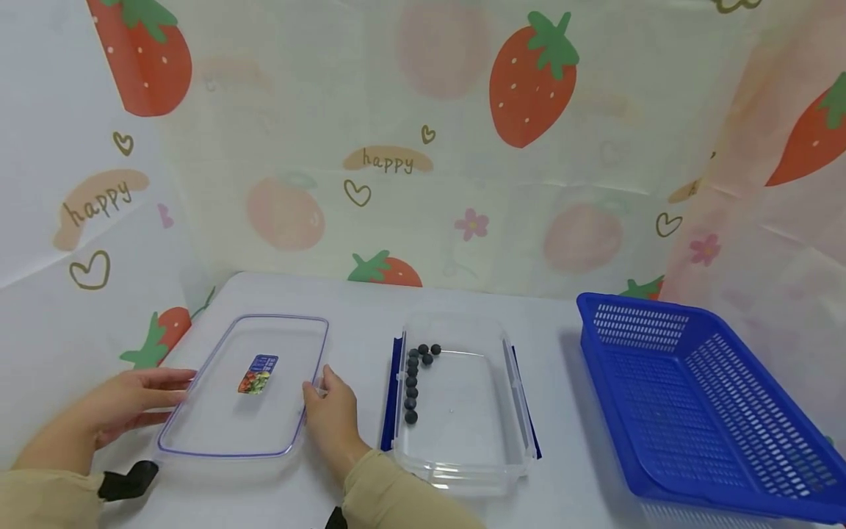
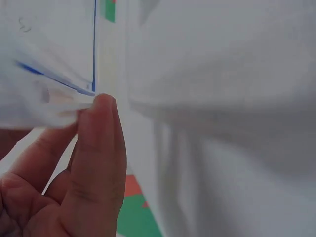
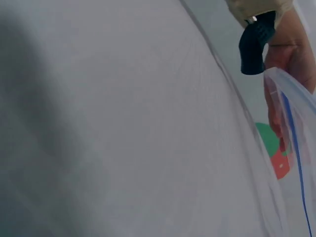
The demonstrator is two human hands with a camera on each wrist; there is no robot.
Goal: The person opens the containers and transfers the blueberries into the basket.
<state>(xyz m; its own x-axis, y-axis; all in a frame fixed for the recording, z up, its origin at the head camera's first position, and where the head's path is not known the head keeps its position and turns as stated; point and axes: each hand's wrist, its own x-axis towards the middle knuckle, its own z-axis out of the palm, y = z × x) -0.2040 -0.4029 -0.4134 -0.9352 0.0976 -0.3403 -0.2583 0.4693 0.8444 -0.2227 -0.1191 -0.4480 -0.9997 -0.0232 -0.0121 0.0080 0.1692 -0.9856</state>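
A clear plastic lid (image 1: 218,422) with a blue seal round its rim and a printed fruit label (image 1: 259,375) is held between both hands at the left side of the table. My left hand (image 1: 135,402) grips its left edge, and in the left wrist view the fingers (image 2: 98,143) pinch the clear border. On the opposite edge my right hand (image 1: 335,415) holds on with the thumb over the rim. To the right stands a clear container (image 1: 463,470) with no lid on it. Inside, dark blueberries (image 1: 412,382) line its left side and far left corner.
A large blue plastic basket (image 1: 644,455) stands at the right of the white table (image 1: 555,382). Blue strips (image 1: 391,397) flank the container's two long sides. Strawberry-patterned sheets (image 1: 463,184) wall in the back and sides, the left one close to my left hand.
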